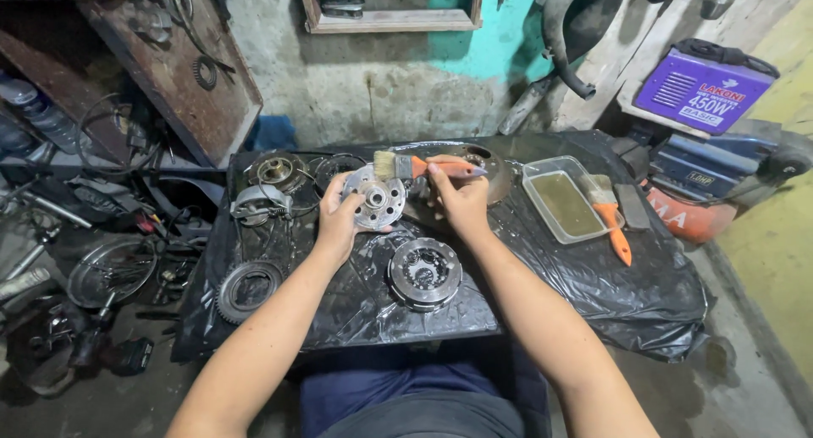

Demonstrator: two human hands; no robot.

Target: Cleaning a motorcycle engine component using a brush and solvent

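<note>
A round metal disc (375,198), silver-grey and greasy, pierced by several round holes around a raised central hub, is held tilted up so its face looks toward the camera, just above the black plastic sheet, at about 12 o'clock from the viewer's lap. A paintbrush (423,166) with pale bristles, a metal ferrule and an orange handle lies almost level at the disc's 1 o'clock, its bristles pointing to 9 o'clock and touching the disc's upper rim

Orange-handled brush (423,166), silver metal disc (378,198), black plastic sheet (593,277)
</note>
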